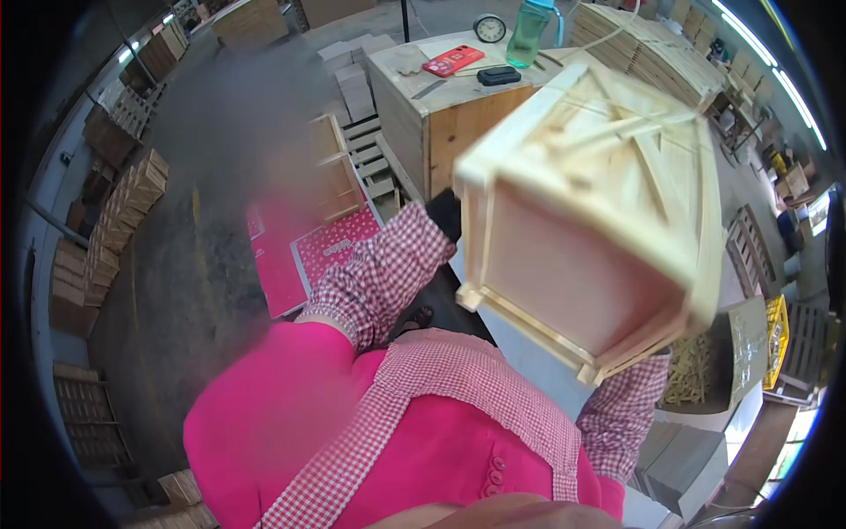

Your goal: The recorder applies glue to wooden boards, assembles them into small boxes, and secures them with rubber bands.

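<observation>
A pale wooden crate (586, 251) with crossed slats on one side and small corner feet is held up in front of me, tilted and a little blurred. At its left edge my left hand (446, 214), in a black glove, grips it; the fingers are mostly behind the wood. My right hand (663, 351) supports the crate's lower right side, and only a sliver of dark glove shows past the edge. Checked sleeves cover both forearms. Beneath the crate lies a pale work surface (524, 348).
A wooden cabinet (401, 106) ahead carries a clock (490, 28), a green bottle (529, 35), a red phone (454, 61) and a black case (499, 76). At right stands a carton (736, 353) with small wood pieces (689, 375). Grey boards (679, 463) are stacked nearby.
</observation>
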Action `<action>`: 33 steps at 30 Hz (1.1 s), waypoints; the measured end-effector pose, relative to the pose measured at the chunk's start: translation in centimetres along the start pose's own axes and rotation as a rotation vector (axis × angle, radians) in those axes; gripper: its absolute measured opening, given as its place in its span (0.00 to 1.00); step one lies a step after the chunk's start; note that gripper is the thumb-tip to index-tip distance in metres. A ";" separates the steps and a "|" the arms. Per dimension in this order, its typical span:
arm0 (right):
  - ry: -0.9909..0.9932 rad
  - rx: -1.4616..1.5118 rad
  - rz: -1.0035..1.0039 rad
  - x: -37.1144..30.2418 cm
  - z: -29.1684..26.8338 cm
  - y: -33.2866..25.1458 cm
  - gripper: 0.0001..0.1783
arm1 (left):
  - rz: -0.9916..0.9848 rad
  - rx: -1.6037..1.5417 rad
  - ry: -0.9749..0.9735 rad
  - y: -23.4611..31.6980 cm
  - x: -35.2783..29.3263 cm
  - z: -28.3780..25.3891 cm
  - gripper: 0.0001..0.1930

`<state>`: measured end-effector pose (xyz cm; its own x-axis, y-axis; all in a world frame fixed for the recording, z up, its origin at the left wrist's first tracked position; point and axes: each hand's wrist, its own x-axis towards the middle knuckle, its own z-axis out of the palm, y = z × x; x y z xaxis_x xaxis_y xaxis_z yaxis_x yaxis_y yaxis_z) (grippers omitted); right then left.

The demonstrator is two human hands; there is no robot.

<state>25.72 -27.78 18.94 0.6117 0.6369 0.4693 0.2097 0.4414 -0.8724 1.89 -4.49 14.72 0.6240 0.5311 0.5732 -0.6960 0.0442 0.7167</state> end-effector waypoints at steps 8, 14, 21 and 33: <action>-0.094 0.221 0.131 -0.8 -1.7 -3.6 0.34 | -0.480 0.023 0.314 8.0 2.7 9.9 0.39; 0.214 0.008 0.186 -5.4 -5.6 -4.0 0.30 | -0.483 -0.199 0.404 4.2 3.5 13.3 0.34; 0.191 -0.353 0.195 -8.1 -8.6 -6.8 0.29 | -0.644 -0.250 0.294 1.5 2.8 15.6 0.27; 0.132 0.065 0.317 -10.8 -2.9 -3.2 0.21 | 0.186 1.462 -0.748 8.5 3.4 20.5 0.35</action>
<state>20.67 -37.95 16.24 0.7325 0.6638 0.1509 -0.0532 0.2768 -0.9595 5.44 -19.67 30.90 0.8989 -0.0807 0.4306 -0.1437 -0.9828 0.1158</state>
